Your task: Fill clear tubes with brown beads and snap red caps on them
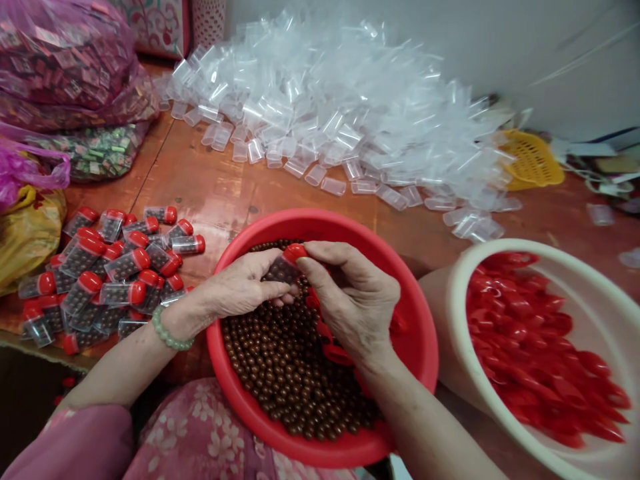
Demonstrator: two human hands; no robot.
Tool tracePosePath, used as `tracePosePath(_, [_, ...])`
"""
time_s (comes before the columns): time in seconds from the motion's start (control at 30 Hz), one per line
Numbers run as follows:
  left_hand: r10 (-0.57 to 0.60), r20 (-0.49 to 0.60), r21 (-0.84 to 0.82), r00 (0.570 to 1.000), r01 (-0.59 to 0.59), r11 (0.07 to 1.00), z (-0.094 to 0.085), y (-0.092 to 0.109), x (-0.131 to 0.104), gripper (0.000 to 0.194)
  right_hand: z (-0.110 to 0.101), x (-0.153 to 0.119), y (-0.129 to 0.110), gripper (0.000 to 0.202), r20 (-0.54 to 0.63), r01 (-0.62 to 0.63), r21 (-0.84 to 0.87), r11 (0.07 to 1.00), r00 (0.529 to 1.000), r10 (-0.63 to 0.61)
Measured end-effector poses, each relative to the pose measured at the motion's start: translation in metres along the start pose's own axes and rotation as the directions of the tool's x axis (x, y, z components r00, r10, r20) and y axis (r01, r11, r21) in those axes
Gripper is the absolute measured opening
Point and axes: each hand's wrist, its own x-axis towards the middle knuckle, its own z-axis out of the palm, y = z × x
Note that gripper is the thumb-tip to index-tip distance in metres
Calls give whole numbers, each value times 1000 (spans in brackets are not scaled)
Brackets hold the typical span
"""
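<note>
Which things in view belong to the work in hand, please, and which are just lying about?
Work in hand:
- left hand and right hand, holding a capped container
- brown beads, red bowl
- red caps, pale tub
- clear containers, filled containers

Seemingly lying about:
- yellow basket
- patterned bag
- purple bag

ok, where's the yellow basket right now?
Head view, right side, toward the back: the yellow basket sits at the right end of the pile of clear containers, beyond the cream tub.
</note>
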Motion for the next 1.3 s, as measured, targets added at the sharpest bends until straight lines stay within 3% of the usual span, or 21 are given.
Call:
tracePosePath(0.1, [8,-23,-18,1000,-8,1000,-1,-1,-1,15,5,-3,5,16,-28,128,-91,988,991,-131])
tracePosePath(0.23, [45,-49,-146,998,-52,988,-3,-4,-1,26,6,-1,10,54,170,384,-251,889,921,-350])
tracePosePath(0.33, [-31,-28,-283,999,22,959,-4,-6,0,36,6,1,11,73,282,477,-339,811,874,-396])
tracePosePath(0.5, [-19,2,-359,1000,18,933,-3,-7,1,49,9,0,8,61,279,514,-448,732,858,-431])
tracePosePath(0.73, [14,35,-318,999,-2,948,-2,-5,-1,47,10,-1,5,54,238,534,-494,686,842,-485])
tracePosePath(1.07, [4,54,-374,999,17,927,-4,-2,0,41,10,-2,4,68,286,555,-443,704,832,-476])
tracePosePath(1.17, [-105,-46,-425,993,75,902,0,-4,5,49,12,-6,7,73,317,578,-437,689,816,-484])
tracePosePath(1.3, [-118,-376,-290,919,4,957,12,-11,8,29,13,-10,8,75,345,608,-438,662,794,-501])
